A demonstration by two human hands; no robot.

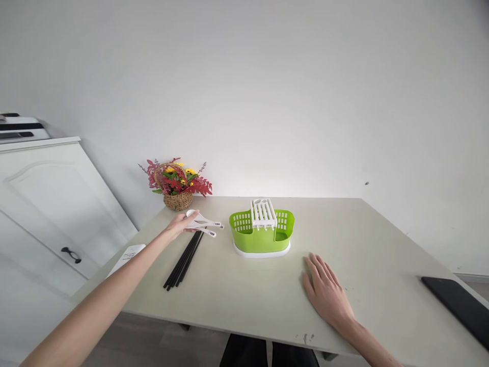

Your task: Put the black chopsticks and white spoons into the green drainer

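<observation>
White plastic spoons (204,224) lie a little left of the centre of the frame, and the left hand (180,224) is on them: the fingers (192,216) curl loosely around the bowl ends while the handles point to the right. I cannot tell if the spoons are lifted or are resting on the table (382,239). Just below the spoons, a bundle of black chopsticks (184,260) lies on the table, running diagonally toward the lower left. Its upper end is touching or very near the spoons.

To the right of the spoons, near the centre of the frame, stands a green cutlery holder (262,232) with a white base and a white slotted insert on top. It is near the spoon handles but apart from them.

The right hand (327,293) is in the lower right part of the frame. It lies flat on the table, palm down, fingers stretched and slightly spread, holding nothing.

A flower basket (176,186) stands at the far left corner of the table, against the wall. A black flat device (460,306) lies at the right edge of the frame. A white cabinet (46,204) fills the left side.
</observation>
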